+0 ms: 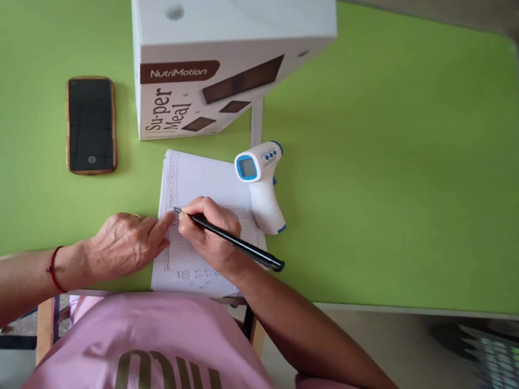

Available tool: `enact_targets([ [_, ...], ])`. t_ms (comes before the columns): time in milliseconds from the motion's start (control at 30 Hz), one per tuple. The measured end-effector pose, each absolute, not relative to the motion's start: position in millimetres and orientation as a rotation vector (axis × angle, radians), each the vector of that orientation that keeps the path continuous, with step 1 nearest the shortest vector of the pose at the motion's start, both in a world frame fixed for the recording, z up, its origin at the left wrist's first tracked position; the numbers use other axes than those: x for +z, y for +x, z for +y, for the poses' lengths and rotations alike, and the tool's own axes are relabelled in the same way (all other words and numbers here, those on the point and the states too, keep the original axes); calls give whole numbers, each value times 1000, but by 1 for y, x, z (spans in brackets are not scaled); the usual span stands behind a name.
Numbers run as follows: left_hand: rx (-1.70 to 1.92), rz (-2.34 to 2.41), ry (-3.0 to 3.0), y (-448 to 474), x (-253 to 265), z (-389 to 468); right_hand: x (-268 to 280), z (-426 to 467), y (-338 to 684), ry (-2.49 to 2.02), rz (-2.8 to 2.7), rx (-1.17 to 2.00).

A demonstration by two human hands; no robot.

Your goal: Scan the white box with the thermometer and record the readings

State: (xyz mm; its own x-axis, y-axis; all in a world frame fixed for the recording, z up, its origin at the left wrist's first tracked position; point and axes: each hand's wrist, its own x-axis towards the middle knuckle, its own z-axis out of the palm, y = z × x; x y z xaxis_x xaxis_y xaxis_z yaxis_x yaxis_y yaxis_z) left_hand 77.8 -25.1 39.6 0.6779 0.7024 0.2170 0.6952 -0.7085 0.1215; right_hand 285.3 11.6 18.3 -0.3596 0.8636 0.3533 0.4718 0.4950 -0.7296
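Note:
My right hand (210, 229) is closed around a black pen (244, 244), its tip touching a sheet of paper (216, 183) near the left edge. Dense rows of small writing run down that edge, with handwritten figures near the bottom. Palm down, my left hand (128, 241) rests beside the paper, index finger stretched onto its left margin close to the pen tip. The other fingers of that hand are bent and partly hidden. A white and blue infrared thermometer (263, 185) lies over the paper's right edge.
Behind the paper stands a tall white box (171, 101) printed "NutriMotion Su-per Meal". A phone (90, 126) in a brown-edged case lies to the left on the green table (410, 162). At the lower right, below table height, is a slatted basket-like object (505, 370).

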Motion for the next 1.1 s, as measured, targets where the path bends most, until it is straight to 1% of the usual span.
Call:
enact_targets([
  [167, 224, 1198, 2804, 76, 38, -27, 16, 12, 286, -1087, -2010, 670],
  [233, 218, 1196, 2801, 75, 38, -28, 15, 12, 286, -1079, -2007, 651],
  [367, 317, 1186, 2829, 76, 39, -27, 13, 12, 285, -1082, -1998, 619],
  [567, 174, 1194, 2784, 76, 38, -27, 15, 12, 285, -1056, -2004, 624],
  [767, 290, 1210, 2834, 76, 38, -27, 17, 13, 287, -1058, -1965, 611],
  [1100, 346, 1184, 2807, 76, 38, -27, 15, 13, 288, -1090, -1984, 554],
])
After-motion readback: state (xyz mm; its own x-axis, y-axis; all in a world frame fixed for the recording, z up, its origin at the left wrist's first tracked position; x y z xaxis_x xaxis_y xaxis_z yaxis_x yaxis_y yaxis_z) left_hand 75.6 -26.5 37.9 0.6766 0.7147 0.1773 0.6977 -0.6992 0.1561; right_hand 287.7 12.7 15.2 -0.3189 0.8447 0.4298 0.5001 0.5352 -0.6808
